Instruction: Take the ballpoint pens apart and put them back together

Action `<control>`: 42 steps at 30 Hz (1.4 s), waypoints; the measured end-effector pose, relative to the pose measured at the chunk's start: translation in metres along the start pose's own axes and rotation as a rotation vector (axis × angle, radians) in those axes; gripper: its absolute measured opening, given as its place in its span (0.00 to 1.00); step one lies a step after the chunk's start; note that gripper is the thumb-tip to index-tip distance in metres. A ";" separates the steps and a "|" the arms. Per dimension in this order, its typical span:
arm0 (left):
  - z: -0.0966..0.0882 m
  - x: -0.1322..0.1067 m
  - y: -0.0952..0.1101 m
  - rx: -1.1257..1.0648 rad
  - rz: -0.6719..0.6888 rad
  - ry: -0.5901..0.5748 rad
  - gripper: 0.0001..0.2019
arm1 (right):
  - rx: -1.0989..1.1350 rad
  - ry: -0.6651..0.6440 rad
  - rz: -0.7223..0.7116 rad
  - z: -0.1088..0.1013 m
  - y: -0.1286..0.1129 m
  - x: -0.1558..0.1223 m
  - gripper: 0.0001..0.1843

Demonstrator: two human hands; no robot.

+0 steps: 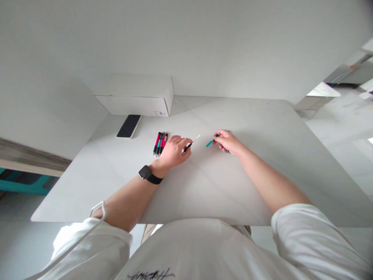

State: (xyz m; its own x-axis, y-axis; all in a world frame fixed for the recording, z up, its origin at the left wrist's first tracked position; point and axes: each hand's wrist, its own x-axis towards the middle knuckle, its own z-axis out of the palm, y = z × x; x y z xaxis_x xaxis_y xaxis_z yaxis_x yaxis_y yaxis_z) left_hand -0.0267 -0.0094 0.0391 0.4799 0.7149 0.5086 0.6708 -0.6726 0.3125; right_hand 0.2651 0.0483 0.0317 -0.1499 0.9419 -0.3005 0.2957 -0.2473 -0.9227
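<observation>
My left hand (175, 151) pinches the black front part of a pen (188, 147), from which a thin pale refill sticks out up and to the right. A little to the right, my right hand (229, 141) is closed on a teal pen barrel (209, 143) that points down-left toward the left hand. The two pieces are apart. Some small dark bits show at the far and near edges of my right hand, mostly hidden by it. Just left of my left hand lie several assembled pens (159, 143), red and teal with black grips, side by side.
A phone (129, 126) lies at the back left of the pale table (186, 194). Behind it a long white box (134, 105) stands against the wall. On my left wrist is a black watch (145, 172). A white cable (102, 212) hangs by my left sleeve.
</observation>
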 end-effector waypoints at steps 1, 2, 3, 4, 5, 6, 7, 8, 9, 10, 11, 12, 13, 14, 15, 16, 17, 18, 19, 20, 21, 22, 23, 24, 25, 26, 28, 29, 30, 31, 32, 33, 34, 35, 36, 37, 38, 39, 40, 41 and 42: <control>0.000 0.000 0.000 0.000 0.000 -0.003 0.11 | -0.041 0.009 -0.016 0.002 0.001 0.000 0.12; 0.000 0.000 0.000 0.001 0.000 -0.006 0.11 | -0.078 0.021 -0.029 0.003 0.003 0.000 0.12; 0.001 0.000 0.000 0.002 0.002 -0.010 0.11 | -0.112 0.033 -0.040 0.004 0.004 0.001 0.11; 0.001 0.000 0.000 0.002 0.003 -0.014 0.12 | -0.144 0.042 -0.052 0.005 0.007 0.002 0.11; 0.001 0.000 0.000 0.003 0.005 -0.019 0.12 | -0.178 0.052 -0.068 0.005 0.009 0.003 0.10; 0.002 0.000 0.000 0.003 0.007 -0.023 0.12 | -0.212 0.062 -0.089 0.005 0.012 0.005 0.10; 0.002 0.000 0.000 0.003 0.006 -0.024 0.12 | -0.245 0.072 -0.117 0.005 0.014 0.007 0.10; 0.002 0.000 -0.001 0.004 0.005 -0.024 0.12 | -0.272 0.079 -0.145 0.004 0.017 0.008 0.10; 0.002 0.000 -0.001 0.005 0.004 -0.024 0.11 | -0.292 0.085 -0.172 0.004 0.019 0.009 0.10; 0.003 0.000 -0.001 0.005 0.004 -0.026 0.11 | -0.305 0.087 -0.195 0.004 0.020 0.010 0.10; 0.002 0.000 -0.001 0.004 0.006 -0.029 0.11 | -0.316 0.088 -0.214 0.005 0.021 0.010 0.10; 0.002 0.000 -0.001 0.003 0.008 -0.033 0.11 | -0.325 0.086 -0.230 0.005 0.021 0.009 0.10; 0.002 0.000 0.000 0.002 0.009 -0.037 0.11 | -0.335 0.082 -0.246 0.006 0.020 0.008 0.11; 0.002 0.000 0.000 0.000 0.009 -0.038 0.11 | -0.347 0.076 -0.262 0.007 0.018 0.006 0.11; 0.002 0.000 0.000 -0.001 0.007 -0.037 0.11 | -0.360 0.072 -0.284 0.008 0.016 0.004 0.11; 0.002 0.000 0.000 -0.001 0.005 -0.035 0.11 | -0.373 0.070 -0.311 0.008 0.014 0.002 0.12; 0.002 0.000 0.000 -0.002 0.003 -0.035 0.11 | -0.385 0.073 -0.340 0.008 0.011 -0.001 0.12; 0.002 0.000 0.000 -0.002 0.003 -0.034 0.11 | -0.397 0.085 -0.371 0.008 0.008 -0.003 0.13; 0.002 0.000 0.000 -0.002 0.003 -0.035 0.11 | -0.409 0.107 -0.402 0.007 0.005 -0.004 0.14; 0.002 0.000 0.000 -0.001 0.003 -0.035 0.11 | -0.419 0.141 -0.432 0.006 0.002 -0.005 0.16; 0.002 0.000 0.000 -0.001 0.003 -0.035 0.11 | -0.427 0.185 -0.455 0.004 0.000 -0.006 0.17; 0.002 0.000 -0.001 0.000 0.003 -0.035 0.11 | -0.432 0.230 -0.469 0.001 -0.002 -0.007 0.19; 0.002 0.000 -0.001 0.000 0.002 -0.033 0.11 | -0.437 0.270 -0.474 -0.001 -0.004 -0.007 0.20; 0.002 0.000 -0.001 -0.001 0.001 -0.033 0.11 | -0.446 0.292 -0.471 -0.004 -0.006 -0.008 0.20; 0.002 0.000 -0.001 -0.002 0.001 -0.034 0.11 | -0.463 0.293 -0.462 -0.006 -0.006 -0.008 0.20; 0.002 0.000 -0.001 -0.004 0.002 -0.035 0.11 | -0.491 0.272 -0.451 -0.007 -0.007 -0.008 0.18; 0.002 0.000 -0.001 -0.005 0.000 -0.035 0.11 | -0.582 0.187 -0.431 -0.006 -0.007 -0.010 0.15; 0.002 0.000 -0.001 -0.006 -0.001 -0.036 0.11 | -0.633 0.141 -0.422 -0.004 -0.006 -0.011 0.14; 0.002 0.000 -0.001 -0.006 -0.004 -0.037 0.11 | -0.681 0.102 -0.414 0.000 -0.005 -0.012 0.14; 0.003 0.000 -0.001 -0.006 -0.008 -0.039 0.11 | -0.723 0.070 -0.409 0.004 -0.003 -0.013 0.15; 0.004 0.000 -0.001 -0.005 -0.011 -0.044 0.11 | -0.759 0.046 -0.406 0.008 -0.002 -0.013 0.15; 0.004 0.000 -0.002 -0.003 -0.014 -0.049 0.11 | -0.789 0.030 -0.407 0.013 -0.001 -0.014 0.15; 0.005 -0.001 -0.002 -0.001 -0.016 -0.055 0.11 | -0.816 0.024 -0.408 0.017 0.001 -0.014 0.15; 0.006 -0.001 -0.003 0.002 -0.018 -0.059 0.11 | -0.842 0.023 -0.408 0.021 0.001 -0.014 0.15; 0.007 -0.001 -0.003 0.004 -0.019 -0.064 0.11 | -0.867 0.030 -0.408 0.024 0.002 -0.014 0.14; 0.007 -0.001 -0.003 0.005 -0.020 -0.068 0.11 | -0.891 0.040 -0.406 0.027 0.002 -0.013 0.14; 0.008 -0.001 -0.004 0.005 -0.020 -0.071 0.11 | -0.913 0.052 -0.404 0.029 0.002 -0.013 0.14; 0.008 -0.001 -0.004 0.004 -0.020 -0.074 0.11 | -0.932 0.063 -0.402 0.030 0.002 -0.014 0.15; 0.008 -0.001 -0.004 0.003 -0.021 -0.076 0.12 | -0.949 0.072 -0.400 0.031 0.002 -0.014 0.15; 0.008 -0.001 -0.004 0.002 -0.021 -0.076 0.12 | -0.965 0.080 -0.398 0.031 0.001 -0.015 0.15; 0.009 -0.001 -0.004 0.001 -0.022 -0.076 0.11 | -0.982 0.089 -0.393 0.031 0.001 -0.016 0.16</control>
State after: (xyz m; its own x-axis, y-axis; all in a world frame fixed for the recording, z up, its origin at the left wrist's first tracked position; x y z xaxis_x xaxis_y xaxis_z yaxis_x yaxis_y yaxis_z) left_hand -0.0249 -0.0062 0.0305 0.5062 0.7421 0.4394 0.6824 -0.6562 0.3222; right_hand 0.2385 0.0264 0.0280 -0.3424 0.9390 0.0319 0.8799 0.3324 -0.3394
